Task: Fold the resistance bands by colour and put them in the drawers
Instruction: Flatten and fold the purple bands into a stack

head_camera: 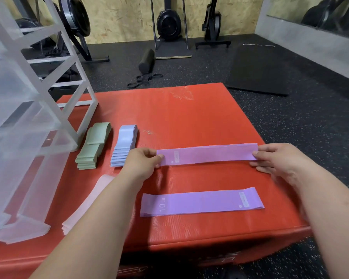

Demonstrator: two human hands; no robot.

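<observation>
Two purple: far band (208, 155), near band (201, 202). Three stacks: green stack (93, 146), blue stack (125, 146), pink stack (83, 208). One drawer unit (28, 117).

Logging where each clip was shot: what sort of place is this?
Most likely a gym: speckled rubber flooring, fan-wheel machines at the back, a foam roller, and resistance bands on a red padded box.

Gym. Flywheel machines (168, 21) stand at 12 o'clock against a chipboard wall (119, 17); speckled rubber floor (210, 63), foam roller (146, 60), black exercise mat (258, 71) at 2 o'clock.
</observation>
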